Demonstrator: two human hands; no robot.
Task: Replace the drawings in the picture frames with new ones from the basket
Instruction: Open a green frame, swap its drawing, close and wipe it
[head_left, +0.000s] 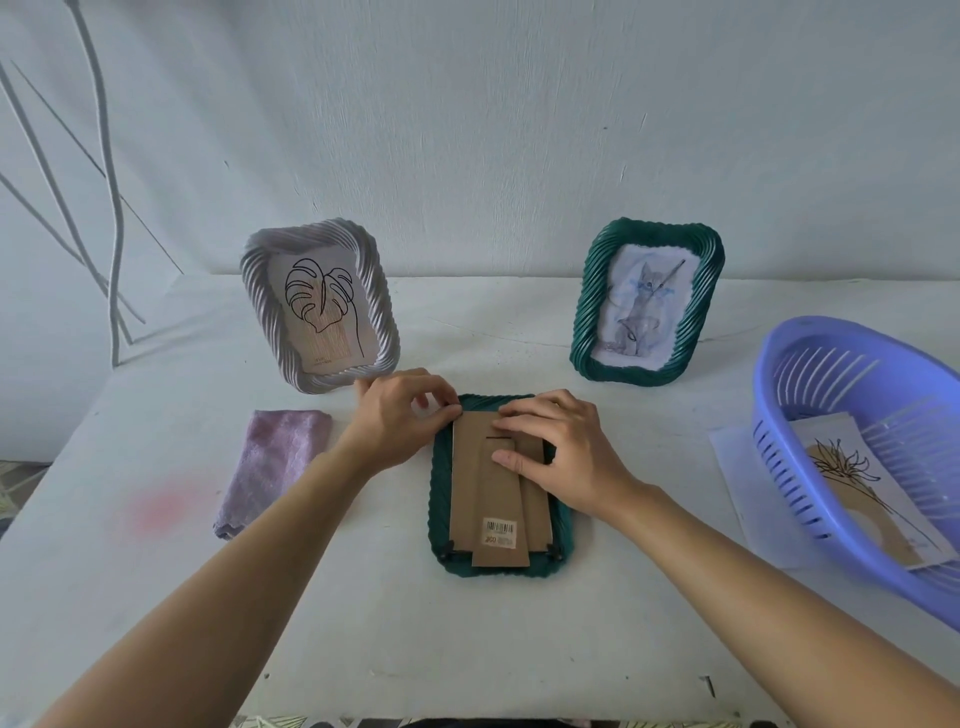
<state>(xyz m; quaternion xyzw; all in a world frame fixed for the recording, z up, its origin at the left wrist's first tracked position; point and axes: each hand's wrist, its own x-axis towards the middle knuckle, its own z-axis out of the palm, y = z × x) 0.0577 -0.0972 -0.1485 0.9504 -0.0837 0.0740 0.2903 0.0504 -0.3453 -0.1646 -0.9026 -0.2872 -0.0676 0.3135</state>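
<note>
A dark green picture frame lies face down in the middle of the table, its brown cardboard back and stand facing up. My left hand pinches at the back's top left corner. My right hand rests on the upper right of the cardboard back, fingers pressing it. A white frame with a leaf drawing stands at the back left. A second green frame with a cat drawing stands at the back right. A purple basket at the right holds a plant drawing.
A folded lilac cloth lies left of the face-down frame. A white sheet of paper lies under the basket's left side. A white wall rises just behind the table. A pink stain marks the tabletop at the left.
</note>
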